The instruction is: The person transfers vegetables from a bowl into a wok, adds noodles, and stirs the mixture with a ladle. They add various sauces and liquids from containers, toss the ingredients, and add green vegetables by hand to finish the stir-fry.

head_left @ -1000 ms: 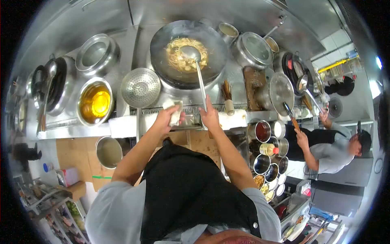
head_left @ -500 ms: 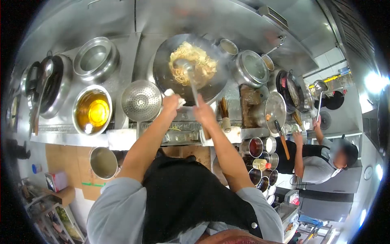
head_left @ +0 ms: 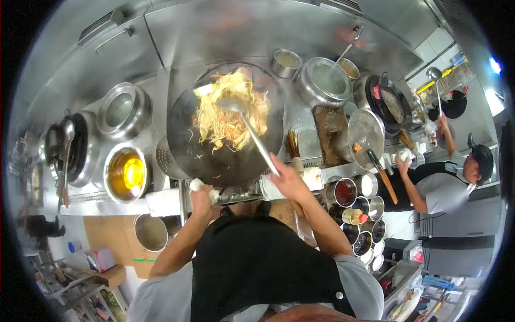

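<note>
Above the steel surface (head_left: 307, 140) we see the wok (head_left: 214, 167), partly hiding the strainer (head_left: 165, 156) at its left. Noodles (head_left: 230, 126) lie heaped across the wok's middle and far part, the ladle (head_left: 257, 141) reaching over them. Our right hand (head_left: 289, 181) is closed round the ladle's handle; our left hand (head_left: 201, 200), at the wok's near edge, is clamped on a cloth (head_left: 197, 184).

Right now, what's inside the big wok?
Noodles, with a ladle hiding part of them. The wok shows bare around the noodles; its surface beneath them is covered and can't be seen.
</note>
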`<state>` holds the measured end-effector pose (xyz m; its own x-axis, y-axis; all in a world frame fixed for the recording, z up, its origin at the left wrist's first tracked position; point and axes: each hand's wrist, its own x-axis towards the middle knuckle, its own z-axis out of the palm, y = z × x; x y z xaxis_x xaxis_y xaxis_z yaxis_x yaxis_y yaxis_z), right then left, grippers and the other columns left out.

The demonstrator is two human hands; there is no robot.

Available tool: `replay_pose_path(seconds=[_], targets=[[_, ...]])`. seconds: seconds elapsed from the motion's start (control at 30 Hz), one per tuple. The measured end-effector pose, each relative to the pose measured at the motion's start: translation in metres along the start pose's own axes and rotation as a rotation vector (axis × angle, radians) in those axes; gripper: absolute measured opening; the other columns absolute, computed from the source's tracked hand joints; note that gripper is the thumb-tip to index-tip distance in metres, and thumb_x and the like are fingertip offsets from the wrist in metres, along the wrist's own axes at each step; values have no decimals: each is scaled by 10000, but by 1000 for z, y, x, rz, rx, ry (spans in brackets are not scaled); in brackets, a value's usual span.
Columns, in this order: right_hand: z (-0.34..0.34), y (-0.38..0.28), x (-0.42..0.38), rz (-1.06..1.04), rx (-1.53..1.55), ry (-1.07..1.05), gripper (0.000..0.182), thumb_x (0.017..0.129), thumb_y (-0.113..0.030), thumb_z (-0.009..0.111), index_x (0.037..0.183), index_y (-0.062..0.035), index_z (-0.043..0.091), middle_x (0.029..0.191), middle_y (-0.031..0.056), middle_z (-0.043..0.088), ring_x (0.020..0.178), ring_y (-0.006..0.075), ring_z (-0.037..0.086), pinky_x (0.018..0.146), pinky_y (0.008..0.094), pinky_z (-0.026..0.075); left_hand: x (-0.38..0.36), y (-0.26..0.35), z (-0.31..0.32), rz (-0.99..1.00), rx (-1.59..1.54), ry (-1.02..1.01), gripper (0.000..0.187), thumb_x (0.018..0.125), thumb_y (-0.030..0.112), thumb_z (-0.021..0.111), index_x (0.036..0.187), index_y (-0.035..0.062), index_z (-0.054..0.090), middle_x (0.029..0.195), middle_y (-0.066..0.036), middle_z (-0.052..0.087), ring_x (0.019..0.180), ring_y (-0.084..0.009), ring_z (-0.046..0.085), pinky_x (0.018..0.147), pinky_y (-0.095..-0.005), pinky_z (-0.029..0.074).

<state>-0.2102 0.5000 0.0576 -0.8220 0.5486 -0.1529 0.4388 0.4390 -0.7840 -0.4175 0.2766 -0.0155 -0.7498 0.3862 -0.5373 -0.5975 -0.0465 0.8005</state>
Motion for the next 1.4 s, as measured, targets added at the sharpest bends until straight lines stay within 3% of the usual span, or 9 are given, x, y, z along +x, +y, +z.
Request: replay_pose_path(seconds=[0.13,0.2,0.37,0.57,0.7,0.73,0.9,1.13,1.4], targets=[[-47,-37,-42,332,404,-456,755,976,-231,675,1627,-134,306,1177,232,722,926,286,721,812,410,573,19,54,77,-23,-82,-38,107,909,160,681,932,86,606,779,-39,637,600,-158,584,467,-311,428],[-27,39,-26,-101,91,-205,746,981,-220,666,1629,-136,306,1139,220,725,888,287,710,813,417,573,69,44,93,-127,-23,-102,121,921,171,683,968,81,617,807,-44,649,626,-154,599,467,-308,435],[-55,69,26,-71,-346,-34,693,980,-268,648,1591,-97,371,1114,267,713,950,387,725,866,472,547,61,-23,47,0,-53,-140,85,910,134,655,955,62,645,844,-58,653,693,-186,628,551,-348,506],[-58,52,-26,-217,73,190,616,967,-94,643,1547,-53,442,1177,197,728,1026,320,698,957,408,532,10,-20,38,-8,-105,-46,154,920,110,639,1045,21,633,883,-88,655,740,-205,650,616,-359,534],[-94,27,-15,267,334,41,637,984,-106,647,1577,-83,416,775,11,616,610,155,584,566,319,525,50,35,80,-30,-92,-33,97,889,163,659,899,70,630,757,-56,640,590,-167,593,449,-325,414],[-105,7,2,332,357,23,606,985,-154,675,1539,-52,451,843,116,656,691,212,607,667,378,539,59,40,85,-64,-109,-51,114,884,171,664,898,63,631,740,-61,640,554,-172,580,429,-326,407],[-32,-9,104,251,-24,269,640,933,-180,712,1494,7,468,815,124,653,662,215,619,644,381,542,100,33,92,-58,-43,-82,141,887,185,664,897,46,638,749,-78,664,565,-180,606,431,-326,416],[50,-27,113,262,711,-68,686,899,-141,725,1512,10,456,753,72,634,529,178,568,518,354,503,93,69,73,-70,99,-119,146,895,168,650,905,22,644,734,-85,653,598,-177,622,435,-325,423],[47,6,121,210,94,294,471,985,-144,647,1442,-110,539,743,23,588,525,129,544,468,328,456,93,72,68,-74,76,-175,156,898,209,682,957,69,651,804,-63,691,631,-182,646,473,-327,450]])
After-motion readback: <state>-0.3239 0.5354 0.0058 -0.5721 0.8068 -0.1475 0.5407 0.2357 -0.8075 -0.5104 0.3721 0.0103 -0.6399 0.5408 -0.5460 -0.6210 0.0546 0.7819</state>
